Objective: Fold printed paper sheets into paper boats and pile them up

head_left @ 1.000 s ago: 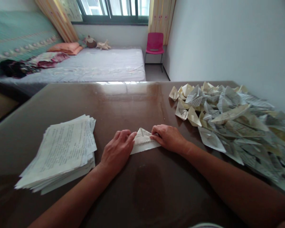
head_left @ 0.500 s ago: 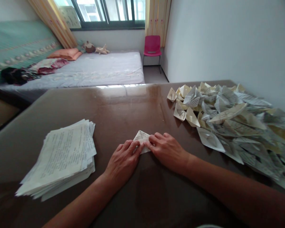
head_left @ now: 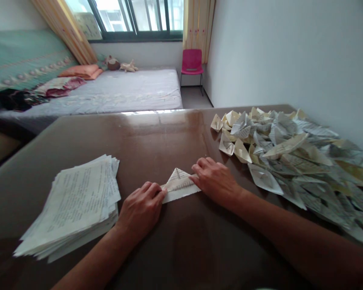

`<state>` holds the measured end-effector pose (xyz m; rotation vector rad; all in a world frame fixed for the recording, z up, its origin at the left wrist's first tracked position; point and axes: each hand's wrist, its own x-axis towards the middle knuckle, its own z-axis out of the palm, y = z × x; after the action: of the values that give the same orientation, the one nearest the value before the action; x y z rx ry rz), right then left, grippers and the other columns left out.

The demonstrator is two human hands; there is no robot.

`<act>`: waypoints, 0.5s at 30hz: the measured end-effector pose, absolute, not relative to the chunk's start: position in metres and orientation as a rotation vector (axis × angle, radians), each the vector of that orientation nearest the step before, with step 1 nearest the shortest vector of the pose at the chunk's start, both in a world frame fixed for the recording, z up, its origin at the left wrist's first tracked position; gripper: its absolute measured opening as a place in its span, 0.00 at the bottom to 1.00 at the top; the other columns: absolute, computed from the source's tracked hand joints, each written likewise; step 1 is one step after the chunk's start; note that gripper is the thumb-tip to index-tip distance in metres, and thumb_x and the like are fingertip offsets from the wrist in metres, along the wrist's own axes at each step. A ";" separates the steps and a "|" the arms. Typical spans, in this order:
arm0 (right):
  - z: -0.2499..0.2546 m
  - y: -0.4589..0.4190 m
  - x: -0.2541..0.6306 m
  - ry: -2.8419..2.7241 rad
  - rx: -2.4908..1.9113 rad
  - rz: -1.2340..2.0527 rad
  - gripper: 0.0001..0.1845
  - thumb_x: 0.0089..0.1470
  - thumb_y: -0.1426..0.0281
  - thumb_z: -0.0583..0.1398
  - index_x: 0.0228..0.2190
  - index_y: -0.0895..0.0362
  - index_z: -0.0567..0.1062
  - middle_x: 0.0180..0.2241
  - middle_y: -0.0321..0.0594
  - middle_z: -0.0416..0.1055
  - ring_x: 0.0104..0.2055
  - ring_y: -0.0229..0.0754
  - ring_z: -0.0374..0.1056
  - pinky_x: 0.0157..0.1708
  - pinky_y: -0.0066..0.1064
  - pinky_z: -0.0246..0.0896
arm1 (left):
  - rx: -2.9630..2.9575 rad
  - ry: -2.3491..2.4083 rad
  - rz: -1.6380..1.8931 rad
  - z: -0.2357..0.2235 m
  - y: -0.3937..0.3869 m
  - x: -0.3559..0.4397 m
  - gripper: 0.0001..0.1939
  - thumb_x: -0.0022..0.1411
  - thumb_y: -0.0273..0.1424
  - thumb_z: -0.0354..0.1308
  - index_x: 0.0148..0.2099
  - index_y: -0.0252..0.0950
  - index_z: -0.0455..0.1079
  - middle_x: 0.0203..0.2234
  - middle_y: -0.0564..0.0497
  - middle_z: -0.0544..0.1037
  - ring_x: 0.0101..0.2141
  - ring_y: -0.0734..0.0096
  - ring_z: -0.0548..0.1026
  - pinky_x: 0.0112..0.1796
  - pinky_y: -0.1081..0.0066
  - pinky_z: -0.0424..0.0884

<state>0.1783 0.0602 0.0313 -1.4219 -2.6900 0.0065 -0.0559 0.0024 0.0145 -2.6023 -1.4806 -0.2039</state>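
Observation:
A printed sheet of paper (head_left: 180,184), folded to a triangular peak with a flat strip along its near edge, lies in the middle of the table. My left hand (head_left: 143,204) pinches its left corner between thumb and fingers. At the opposite corner my right hand (head_left: 214,180) is closed on the paper in the same way, with the fingers curled. The peak points away from me, and the middle of the paper shows between the hands. The corners themselves are partly hidden by the fingers.
Left of my hands lies a stack of printed sheets (head_left: 74,205). A large heap of folded paper boats (head_left: 290,149) covers the right side of the brown table (head_left: 157,141). Beyond the far edge are a bed (head_left: 133,88) and a pink chair (head_left: 192,62); a wall rises on the right.
Half a second ago both hands were close together over the paper's near strip. They have since moved apart to its two corners, uncovering the strip. The camera view has shifted slightly.

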 end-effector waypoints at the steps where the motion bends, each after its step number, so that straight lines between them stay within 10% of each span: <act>1: 0.027 0.065 0.177 -2.648 -1.400 0.056 0.15 0.59 0.58 0.56 0.38 0.57 0.72 0.42 0.47 0.70 0.46 0.48 0.63 0.37 0.35 0.60 | -2.609 -1.488 -0.217 0.014 0.003 -0.056 0.11 0.63 0.26 0.50 0.42 0.38 0.72 0.32 0.48 0.73 0.35 0.64 0.70 0.33 0.67 0.68; 15: 0.012 0.080 0.182 -2.108 -1.082 1.228 0.07 0.55 0.67 0.59 0.36 0.57 0.70 0.30 0.33 0.70 0.31 0.35 0.65 0.31 0.26 0.58 | -2.795 -2.030 -1.070 0.012 0.019 -0.054 0.16 0.69 0.34 0.45 0.50 0.37 0.71 0.39 0.48 0.74 0.38 0.71 0.73 0.39 0.72 0.70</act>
<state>0.1815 0.0802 0.0118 -1.0819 -2.1077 1.2283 -0.0535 0.0187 0.0115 -2.7948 -2.0298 -1.0698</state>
